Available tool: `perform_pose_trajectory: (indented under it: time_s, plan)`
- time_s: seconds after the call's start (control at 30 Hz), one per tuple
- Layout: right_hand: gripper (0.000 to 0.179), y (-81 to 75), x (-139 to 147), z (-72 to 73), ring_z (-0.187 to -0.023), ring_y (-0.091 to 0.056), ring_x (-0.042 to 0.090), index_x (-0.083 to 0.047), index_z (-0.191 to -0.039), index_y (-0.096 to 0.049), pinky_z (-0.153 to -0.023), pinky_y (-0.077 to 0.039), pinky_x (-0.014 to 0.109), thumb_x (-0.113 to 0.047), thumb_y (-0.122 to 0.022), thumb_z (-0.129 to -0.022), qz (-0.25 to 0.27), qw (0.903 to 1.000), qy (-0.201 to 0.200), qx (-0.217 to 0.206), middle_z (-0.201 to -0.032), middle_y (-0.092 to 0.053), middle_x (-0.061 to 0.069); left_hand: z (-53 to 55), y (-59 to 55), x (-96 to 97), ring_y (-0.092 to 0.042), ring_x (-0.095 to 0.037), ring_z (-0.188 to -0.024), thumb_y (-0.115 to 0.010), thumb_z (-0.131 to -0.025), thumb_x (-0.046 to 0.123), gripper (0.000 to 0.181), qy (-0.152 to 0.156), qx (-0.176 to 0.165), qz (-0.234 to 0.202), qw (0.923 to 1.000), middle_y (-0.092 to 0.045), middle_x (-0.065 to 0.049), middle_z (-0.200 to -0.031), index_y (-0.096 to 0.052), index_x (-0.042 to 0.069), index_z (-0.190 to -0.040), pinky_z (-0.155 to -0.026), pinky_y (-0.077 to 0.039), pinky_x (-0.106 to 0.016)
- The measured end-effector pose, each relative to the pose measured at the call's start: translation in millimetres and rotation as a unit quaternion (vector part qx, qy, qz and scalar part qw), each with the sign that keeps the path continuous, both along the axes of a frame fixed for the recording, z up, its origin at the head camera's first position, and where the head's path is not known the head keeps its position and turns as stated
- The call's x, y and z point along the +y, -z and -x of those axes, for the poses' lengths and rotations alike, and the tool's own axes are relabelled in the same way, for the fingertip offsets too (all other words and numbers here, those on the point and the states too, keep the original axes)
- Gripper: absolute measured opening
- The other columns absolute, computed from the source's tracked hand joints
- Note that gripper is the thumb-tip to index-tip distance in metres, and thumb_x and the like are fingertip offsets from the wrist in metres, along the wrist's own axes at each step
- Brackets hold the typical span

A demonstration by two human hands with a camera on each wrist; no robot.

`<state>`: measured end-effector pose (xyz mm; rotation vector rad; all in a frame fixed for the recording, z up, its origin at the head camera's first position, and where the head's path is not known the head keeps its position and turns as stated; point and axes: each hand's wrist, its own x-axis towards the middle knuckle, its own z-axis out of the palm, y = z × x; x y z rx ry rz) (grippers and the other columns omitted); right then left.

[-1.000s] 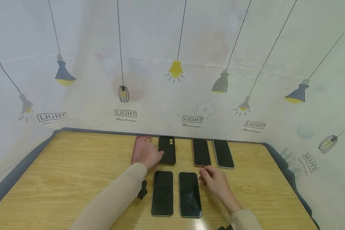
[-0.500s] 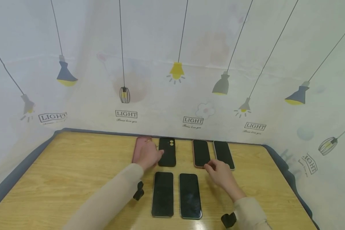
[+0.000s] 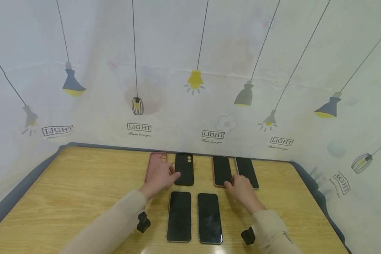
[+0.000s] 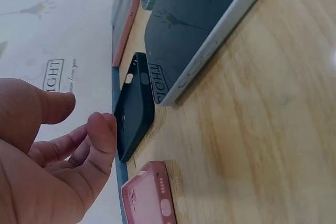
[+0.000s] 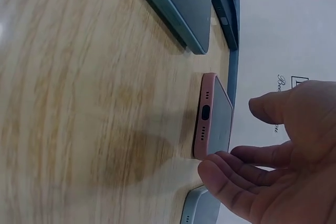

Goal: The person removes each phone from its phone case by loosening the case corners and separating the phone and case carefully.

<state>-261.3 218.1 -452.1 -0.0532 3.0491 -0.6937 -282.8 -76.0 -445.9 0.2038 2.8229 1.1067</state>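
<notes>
My left hand [image 3: 160, 176] is over the lower part of a pink phone case [image 3: 152, 164], its fingers loosely bent with nothing between them. Just right of it lies a black phone case [image 3: 185, 173] with camera holes. In the left wrist view, a gap separates the thumb [image 4: 58, 107] from the fingers. My right hand [image 3: 241, 188] is at the near ends of a phone in a pink case [image 3: 221, 169] and a silver-edged phone [image 3: 246, 169]. The right wrist view has its relaxed fingers [image 5: 231, 182] close to the pink-cased phone; contact is unclear.
Two dark-screened phones, the left one [image 3: 179, 217] and the right one [image 3: 210, 218], lie side by side nearer the person. Behind the wooden table [image 3: 82, 190] hangs a pale cloth [image 3: 171, 46] printed with lamps.
My left hand has drawn back slightly toward the person and left, uncovering more of the cases. My right hand has shifted forward and right toward the two far phones.
</notes>
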Motion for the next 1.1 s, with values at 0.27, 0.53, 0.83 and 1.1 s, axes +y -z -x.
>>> perform_pose_trajectory:
  time_s: [0.27,0.53,0.83,1.1]
  plan:
    - [0.043,4.3,-2.6,11.6,-0.095,-0.065,0.044,0.016,-0.108,-0.062,-0.082,-0.056,0.055,-0.026,-0.066,-0.1,-0.035,0.9989,0.028,-0.013,-0.102,-0.063,0.031,-8.3,-2.8,4.7,-0.059,-0.017,-0.08,-0.069,-0.101,0.028,0.02,0.018,0.011,-0.004,0.9998,-0.065,-0.002,-0.087,-0.069,0.009,-0.096,-0.067,-0.052,-0.032]
    - [0.045,14.3,-10.8,18.0,-0.071,-0.064,0.031,0.008,-0.081,-0.062,-0.063,-0.055,0.044,-0.032,-0.074,-0.096,-0.05,0.9976,0.046,-0.012,-0.079,-0.063,0.021,-17.7,-2.0,12.5,-0.058,-0.018,-0.077,-0.069,-0.101,0.029,0.02,0.012,-0.002,-0.018,0.9998,-0.062,-0.002,-0.086,-0.065,0.01,-0.099,-0.065,-0.051,-0.032]
    - [0.047,22.6,-27.4,22.0,-0.076,-0.065,0.04,0.002,-0.074,-0.059,-0.066,-0.057,0.05,-0.038,-0.077,-0.092,-0.061,0.9948,0.081,0.014,-0.078,-0.063,0.023,-21.7,-1.4,7.4,-0.056,-0.018,-0.075,-0.069,-0.101,0.026,0.02,0.005,0.006,-0.025,0.9997,-0.062,-0.003,-0.086,-0.065,0.006,-0.102,-0.063,-0.049,-0.032]
    - [0.054,24.6,-32.8,24.7,-0.076,-0.063,0.043,0.014,-0.085,-0.064,-0.064,-0.058,0.05,-0.037,-0.078,-0.092,-0.077,0.9919,0.1,0.012,-0.079,-0.056,0.027,-24.3,-4.4,3.2,-0.055,-0.017,-0.07,-0.068,-0.101,0.023,0.019,0.017,0.025,-0.03,0.9991,-0.061,-0.003,-0.082,-0.064,0.005,-0.098,-0.06,-0.047,-0.032]
